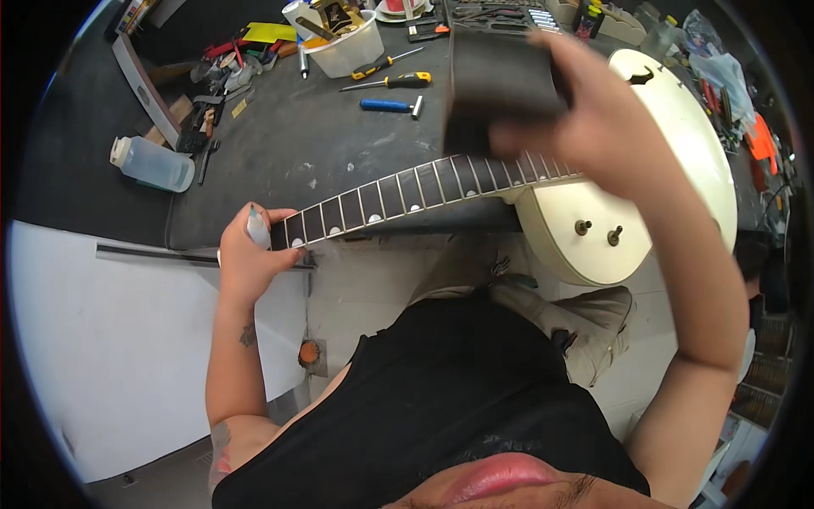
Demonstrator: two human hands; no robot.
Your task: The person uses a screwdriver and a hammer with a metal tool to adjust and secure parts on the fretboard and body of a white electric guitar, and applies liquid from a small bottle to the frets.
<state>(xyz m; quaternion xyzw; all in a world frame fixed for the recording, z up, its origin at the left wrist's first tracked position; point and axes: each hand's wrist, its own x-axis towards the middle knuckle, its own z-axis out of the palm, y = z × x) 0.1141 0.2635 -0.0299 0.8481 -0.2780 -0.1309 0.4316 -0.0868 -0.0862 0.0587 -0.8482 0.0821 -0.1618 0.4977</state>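
Note:
A cream electric guitar (564, 242) spans the front edge of the bench, its body to the right. Its dark fretboard (398, 192) with metal frets and pale half-round inlays runs left. My left hand (250, 250) wraps the neck at its far left end. A whitish piece with a pointed grey tip (257, 224) shows by its fingers; its kind is unclear. Motion blurs my right hand (593, 119), whose fingers and thumb span a dark brown block (500, 72) over the upper frets. The block hides part of the bench; I cannot tell whether it touches the strings area.
Beyond the neck lie a blue-handled tool (386, 106), two yellow-black screwdrivers (407, 80) and a white tub (346, 58) of parts. A squeeze bottle (153, 164) lies at left near assorted hand tools (229, 76). Plastic bags (721, 76) and an orange item (761, 140) sit at right.

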